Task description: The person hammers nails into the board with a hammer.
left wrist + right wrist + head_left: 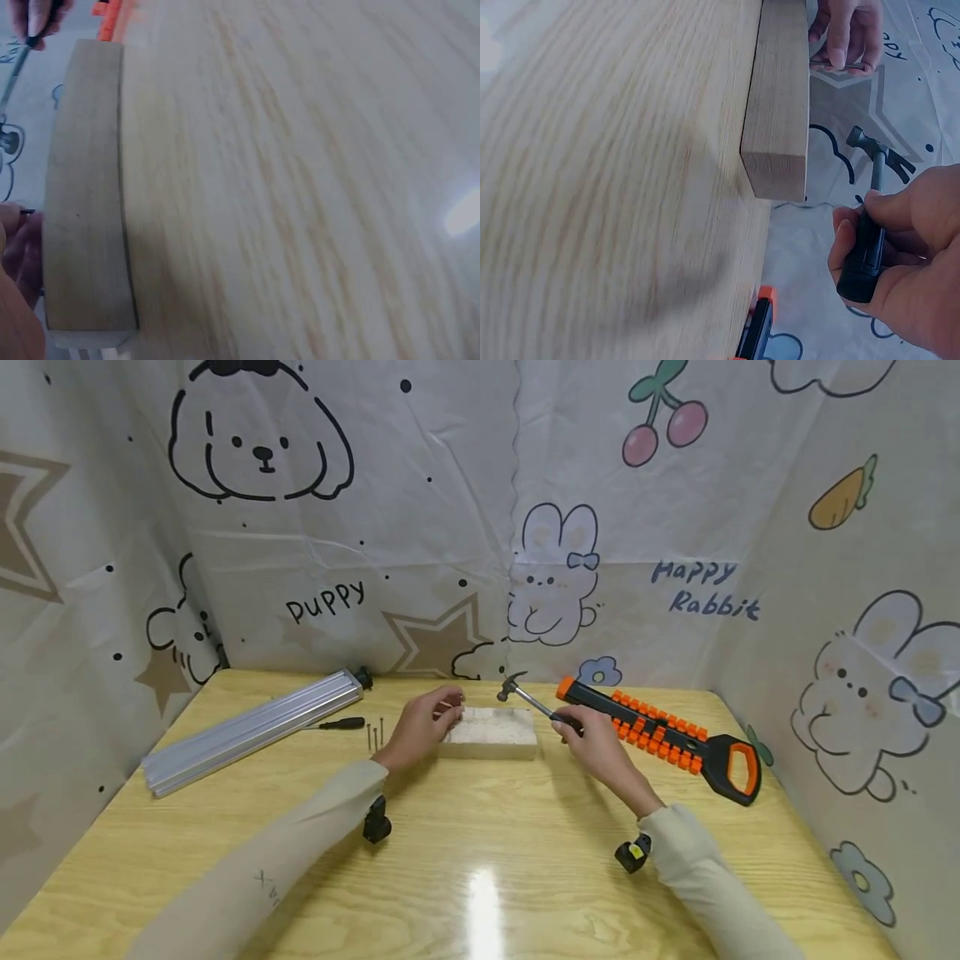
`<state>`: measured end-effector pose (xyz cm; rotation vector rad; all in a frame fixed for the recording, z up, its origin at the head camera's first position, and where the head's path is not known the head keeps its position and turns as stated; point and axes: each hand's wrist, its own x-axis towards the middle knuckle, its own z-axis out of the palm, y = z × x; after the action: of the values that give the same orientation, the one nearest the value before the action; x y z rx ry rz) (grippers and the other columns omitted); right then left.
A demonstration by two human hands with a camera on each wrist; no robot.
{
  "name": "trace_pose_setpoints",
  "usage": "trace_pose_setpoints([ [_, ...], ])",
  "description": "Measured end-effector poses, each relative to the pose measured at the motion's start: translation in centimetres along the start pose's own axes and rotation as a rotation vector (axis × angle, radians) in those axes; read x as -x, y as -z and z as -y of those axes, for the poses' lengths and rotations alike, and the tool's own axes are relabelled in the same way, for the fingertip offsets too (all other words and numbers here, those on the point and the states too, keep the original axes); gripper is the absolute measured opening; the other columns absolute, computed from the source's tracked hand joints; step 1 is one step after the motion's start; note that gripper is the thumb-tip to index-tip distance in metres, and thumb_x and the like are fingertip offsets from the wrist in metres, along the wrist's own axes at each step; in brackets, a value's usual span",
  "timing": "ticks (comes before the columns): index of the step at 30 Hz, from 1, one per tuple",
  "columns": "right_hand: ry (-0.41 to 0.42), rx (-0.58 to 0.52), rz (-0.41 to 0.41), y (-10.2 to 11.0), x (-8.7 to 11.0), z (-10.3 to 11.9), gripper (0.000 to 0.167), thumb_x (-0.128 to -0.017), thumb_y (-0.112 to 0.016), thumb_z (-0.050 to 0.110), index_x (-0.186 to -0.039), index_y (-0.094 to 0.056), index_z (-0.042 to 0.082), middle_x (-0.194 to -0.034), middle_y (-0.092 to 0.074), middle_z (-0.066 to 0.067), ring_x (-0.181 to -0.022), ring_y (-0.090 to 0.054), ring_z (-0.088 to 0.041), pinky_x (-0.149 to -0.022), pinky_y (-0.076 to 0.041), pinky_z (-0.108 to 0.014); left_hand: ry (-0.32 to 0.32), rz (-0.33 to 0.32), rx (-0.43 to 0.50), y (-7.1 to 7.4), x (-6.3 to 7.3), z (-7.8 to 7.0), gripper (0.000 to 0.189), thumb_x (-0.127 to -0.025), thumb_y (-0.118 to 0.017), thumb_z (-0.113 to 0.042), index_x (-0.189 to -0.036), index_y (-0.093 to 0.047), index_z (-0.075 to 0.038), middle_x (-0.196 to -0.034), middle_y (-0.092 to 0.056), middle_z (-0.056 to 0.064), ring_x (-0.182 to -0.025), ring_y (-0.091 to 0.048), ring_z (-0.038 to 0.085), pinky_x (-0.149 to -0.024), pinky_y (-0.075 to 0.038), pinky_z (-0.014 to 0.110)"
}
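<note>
A pale rectangular wooden block lies on the table in front of the person. At its left end the left hand pinches a thin nail between thumb and fingers, upright against the block's top. The right hand grips a claw hammer by its black handle. The hammer head is raised above the far right part of the block, apart from the nail. In the left wrist view the block hides part of the left hand.
Several loose nails lie left of the left hand, near a black-handled screwdriver. Long silver metal profiles lie at the left. An orange-and-black tool with a D-shaped handle lies at the right. Printed cloth hangs behind the table.
</note>
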<state>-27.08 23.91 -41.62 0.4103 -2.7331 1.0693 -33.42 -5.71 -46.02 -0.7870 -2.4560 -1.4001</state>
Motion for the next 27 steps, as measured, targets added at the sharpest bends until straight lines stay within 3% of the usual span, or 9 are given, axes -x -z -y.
trace_pose_setpoints([
  [6, 0.029, -0.002, -0.006, -0.2, -0.6, 1.3, 0.019, -0.105, -0.063, 0.008, -0.118, -0.072, -0.002, -0.096, -0.071, -0.014, -0.078, -0.065, -0.027, -0.064, -0.051, -0.030, 0.102, 0.006, 0.056, 0.1, 0.1, -0.7, 0.019, -0.104, -0.066, -0.011, -0.122, -0.070, -0.003, -0.116, -0.074, 0.013, -0.103, -0.073, 0.026, -0.093, -0.060, 0.039],
  [12, 0.074, 0.003, 0.003, -0.5, -1.3, 2.4, 0.020, -0.106, -0.063, 0.009, -0.119, -0.072, -0.003, -0.097, -0.071, -0.016, -0.075, -0.060, -0.018, -0.064, -0.051, -0.032, 0.149, -0.025, 0.098, 0.2, 0.1, -0.6, 0.020, -0.104, -0.067, -0.014, -0.117, -0.072, -0.001, -0.108, -0.076, 0.010, -0.093, -0.073, 0.021, -0.077, -0.057, 0.028],
  [19, 0.153, -0.004, -0.012, -1.1, -1.5, 3.0, 0.020, -0.105, -0.064, 0.010, -0.118, -0.074, -0.001, -0.101, -0.074, -0.018, -0.073, -0.059, -0.019, -0.063, -0.051, -0.032, 0.123, -0.070, 0.190, -0.2, -0.1, -0.2, 0.019, -0.102, -0.069, -0.009, -0.116, -0.073, 0.004, -0.109, -0.077, 0.015, -0.101, -0.074, 0.026, -0.090, -0.059, 0.027],
  [24, 0.200, 0.034, -0.032, -1.2, -1.9, 4.0, 0.017, -0.105, -0.063, 0.009, -0.114, -0.075, 0.000, -0.098, -0.074, -0.016, -0.071, -0.057, -0.018, -0.063, -0.050, -0.032, 0.098, -0.104, 0.232, -0.5, 0.0, 0.2, 0.019, -0.101, -0.070, -0.007, -0.114, -0.073, 0.006, -0.108, -0.077, 0.017, -0.099, -0.075, 0.030, -0.087, -0.058, 0.022],
  [27, 0.227, 0.032, -0.094, -1.1, -2.1, 4.7, 0.016, -0.105, -0.063, 0.008, -0.112, -0.075, 0.000, -0.095, -0.072, -0.014, -0.070, -0.056, -0.019, -0.062, -0.049, -0.032, 0.093, -0.113, 0.252, -0.7, 0.1, 0.3, 0.022, -0.101, -0.070, -0.008, -0.116, -0.072, 0.008, -0.110, -0.077, 0.020, -0.100, -0.074, 0.033, -0.086, -0.056, 0.018],
])
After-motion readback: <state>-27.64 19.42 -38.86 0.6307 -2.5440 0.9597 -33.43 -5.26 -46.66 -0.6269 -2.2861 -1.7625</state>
